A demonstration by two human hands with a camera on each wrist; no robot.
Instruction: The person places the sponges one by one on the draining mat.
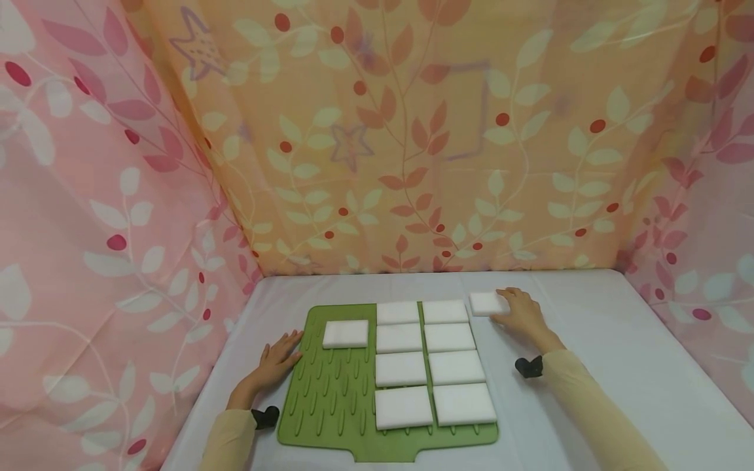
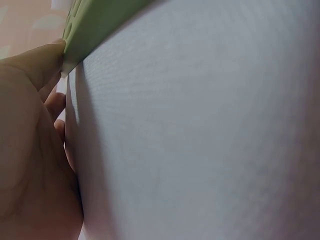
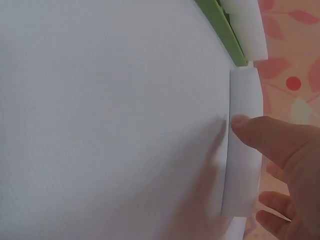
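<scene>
A green ridged mat (image 1: 338,418) lies on the table with several white sponge blocks (image 1: 402,369) in two columns on its right half. One more white sponge (image 1: 345,334) sits apart at its upper left. My left hand (image 1: 275,358) rests at the mat's left edge with its fingers extended; in the left wrist view the thumb (image 2: 47,62) meets the mat's side. Just beyond the mat's far right corner, my right hand (image 1: 523,317) pinches another white sponge (image 1: 484,303) by its right end. Its thumb (image 3: 250,127) lies on the near long side, the fingers on the far side.
The white-covered table (image 1: 612,366) extends around the mat. Patterned cloth (image 1: 424,163) hangs behind the table and along both sides. A tab handle (image 1: 385,454) juts from the mat's near edge. Black straps circle both wrists.
</scene>
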